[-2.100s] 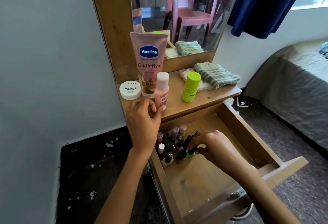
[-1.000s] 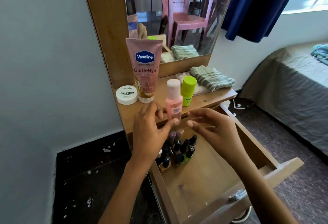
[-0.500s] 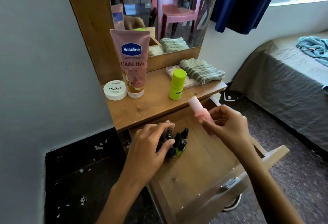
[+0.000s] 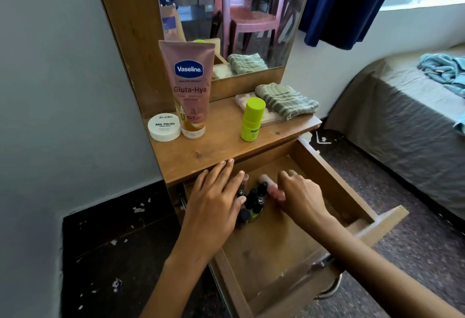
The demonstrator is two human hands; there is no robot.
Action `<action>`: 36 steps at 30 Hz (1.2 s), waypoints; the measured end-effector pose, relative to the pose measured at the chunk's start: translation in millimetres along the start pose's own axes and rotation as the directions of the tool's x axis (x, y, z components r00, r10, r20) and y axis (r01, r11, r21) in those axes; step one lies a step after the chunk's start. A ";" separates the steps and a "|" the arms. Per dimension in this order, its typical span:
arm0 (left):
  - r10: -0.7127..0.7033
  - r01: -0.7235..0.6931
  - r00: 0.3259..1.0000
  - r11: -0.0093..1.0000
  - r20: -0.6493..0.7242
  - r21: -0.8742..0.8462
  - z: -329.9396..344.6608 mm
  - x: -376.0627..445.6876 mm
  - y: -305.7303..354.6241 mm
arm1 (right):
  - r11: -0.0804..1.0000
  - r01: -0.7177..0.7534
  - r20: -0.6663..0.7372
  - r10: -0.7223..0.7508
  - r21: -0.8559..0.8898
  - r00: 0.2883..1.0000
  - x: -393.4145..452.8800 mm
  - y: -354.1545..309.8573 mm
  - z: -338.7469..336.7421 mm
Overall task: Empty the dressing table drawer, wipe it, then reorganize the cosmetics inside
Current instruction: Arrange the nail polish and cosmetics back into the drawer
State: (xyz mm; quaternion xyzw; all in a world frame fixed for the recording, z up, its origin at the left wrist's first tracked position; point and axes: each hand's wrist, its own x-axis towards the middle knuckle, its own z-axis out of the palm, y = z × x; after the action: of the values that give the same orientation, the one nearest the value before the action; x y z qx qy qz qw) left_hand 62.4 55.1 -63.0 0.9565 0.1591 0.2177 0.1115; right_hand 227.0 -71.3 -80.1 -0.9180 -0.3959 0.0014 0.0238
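My right hand grips the pink bottle inside the open drawer, just right of the nail polish cluster. My left hand, fingers straight, rests over the cluster's left side. Lotion tube, green stick on desk.

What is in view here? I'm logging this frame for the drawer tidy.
Vaseline tube: one, pink, upright on the tabletop.
Nail polish remover tub: one, white, left of the tube.
Stick bottle: one, lime green, tabletop.
Folded cloth: one, green, tabletop right.
Palette: one, pale, under the cloth.
Nail polish bottles: several, dark caps, drawer's back left.
Pink bottle: one, in the drawer.
Left hand: over the polishes.
Right hand: grip on the pink bottle.
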 end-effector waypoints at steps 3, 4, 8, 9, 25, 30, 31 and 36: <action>-0.030 0.030 1.000 0.999 0.009 -0.015 -0.2 1.5 -0.1 | 0.997 -0.015 0.076 0.009 0.077 0.997 1.2 1.1 -1.2; -0.035 0.035 0.999 0.999 0.009 -0.024 -0.2 2.0 -0.2 | 0.994 -0.013 0.111 0.000 0.108 0.994 0.6 2.8 -2.7; -0.040 0.039 0.999 0.999 -0.007 -0.029 0.0 3.2 -1.4 | 0.974 0.003 0.237 -0.058 0.226 0.970 -3.8 8.5 -6.1; -0.041 0.041 0.999 0.998 -0.008 -0.037 0.1 3.3 -1.8 | 0.969 -0.006 0.260 -0.060 0.249 0.964 -4.3 8.8 -6.0; -0.084 0.079 0.996 0.989 -0.041 -0.123 -3.5 4.8 -9.7 | 0.988 -0.152 0.409 0.154 -0.037 0.900 -22.9 6.7 -17.3; -0.092 0.083 0.995 0.984 -0.046 -0.155 -6.3 6.4 -11.7 | 0.988 -0.101 0.437 0.144 -0.119 0.888 -28.4 6.4 -24.5; -0.093 0.085 0.995 0.984 -0.045 -0.157 -6.8 6.5 -12.4 | 0.989 -0.062 0.453 0.117 -0.135 0.884 -28.2 6.7 -27.6; -0.114 0.106 0.992 0.984 -0.052 -0.144 -10.2 6.0 -15.8 | 0.962 0.202 0.530 -0.078 -0.181 0.844 -31.2 -4.3 -27.5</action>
State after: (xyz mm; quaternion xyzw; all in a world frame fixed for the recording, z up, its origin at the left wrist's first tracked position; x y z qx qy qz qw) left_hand 58.8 73.2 -56.1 0.9290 0.1993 0.2507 0.1857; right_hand 203.0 -92.2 -53.0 -0.8484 -0.4515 0.2009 -0.1898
